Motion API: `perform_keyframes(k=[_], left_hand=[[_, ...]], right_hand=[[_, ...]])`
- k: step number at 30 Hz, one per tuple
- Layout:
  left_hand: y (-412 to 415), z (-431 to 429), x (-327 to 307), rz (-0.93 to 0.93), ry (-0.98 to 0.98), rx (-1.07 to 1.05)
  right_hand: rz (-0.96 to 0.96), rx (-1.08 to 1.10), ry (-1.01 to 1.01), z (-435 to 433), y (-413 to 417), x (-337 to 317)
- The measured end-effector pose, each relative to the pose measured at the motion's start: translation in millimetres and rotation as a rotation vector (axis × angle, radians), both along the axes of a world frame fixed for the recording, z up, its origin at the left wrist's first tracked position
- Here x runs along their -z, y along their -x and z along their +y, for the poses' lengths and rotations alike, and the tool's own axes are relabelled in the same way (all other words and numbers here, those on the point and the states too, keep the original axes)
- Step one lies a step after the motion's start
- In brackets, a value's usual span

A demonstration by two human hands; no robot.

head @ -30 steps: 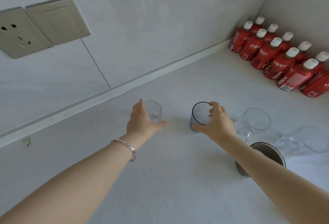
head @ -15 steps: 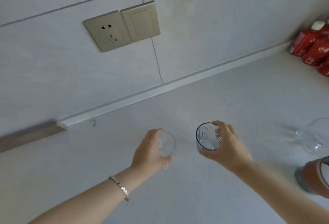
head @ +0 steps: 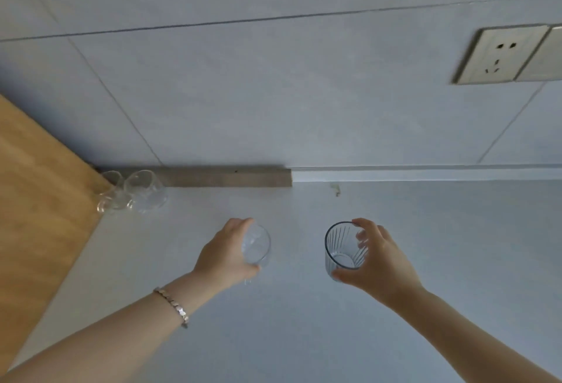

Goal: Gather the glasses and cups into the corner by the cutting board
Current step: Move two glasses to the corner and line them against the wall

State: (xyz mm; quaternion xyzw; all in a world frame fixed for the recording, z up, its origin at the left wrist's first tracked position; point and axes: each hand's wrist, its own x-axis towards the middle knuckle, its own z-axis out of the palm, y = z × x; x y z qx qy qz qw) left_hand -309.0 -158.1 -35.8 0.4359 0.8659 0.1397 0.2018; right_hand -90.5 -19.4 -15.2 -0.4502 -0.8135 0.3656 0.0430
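Note:
My left hand (head: 223,253) grips a small clear glass (head: 258,245) and holds it above the white counter (head: 304,337). My right hand (head: 380,264) grips a ribbed, dark-rimmed glass (head: 342,250) at about the same height, to the right of the first. The wooden cutting board (head: 39,188) fills the left edge. In the corner where it meets the wall stand two clear glass cups (head: 114,191) (head: 143,189), side by side and touching. Both held glasses are well to the right of that corner.
A tiled wall (head: 273,93) rises behind the counter, with a dark strip (head: 225,176) along its base. A wall socket and switch plate (head: 501,54) sit at the upper right.
The view has swung left: the red bottles and other cups are out of sight, and the cutting board with two cups has appeared. Both hands have carried their glasses left.

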Motion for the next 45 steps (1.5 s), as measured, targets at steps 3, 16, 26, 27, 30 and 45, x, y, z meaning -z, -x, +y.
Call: perform_keyframes(k=[3, 16, 26, 27, 30, 45], left_hand=[[68.9, -27.5, -3.6, 0.067, 0.046, 0.019], [248.5, -29.4, 9.0, 0.135, 0.029, 0.088], [296.8, -22.6, 30.8, 0.231, -0.067, 0.126], [298.9, -24.8, 33.5, 0.22, -0.086, 0.113], [301.1, -28.7, 41.9, 0.164, -0.118, 0.101], [314.9, -48.1, 47.0, 0.282, -0.152, 0.148]], right_hand=[[0.003, 0.012, 0.014, -32.4, 64.9, 0.9], [-0.048, -0.031, 0.013, -96.0, 219.4, 9.4], [-0.083, -0.041, -0.032, -84.2, 267.9, 24.4], [-0.081, -0.044, -0.029, -83.0, 273.6, 25.6], [-0.077, -0.061, -0.025, -78.3, 295.4, 29.9], [0.001, -0.003, 0.022, -63.4, 381.8, 55.1]])
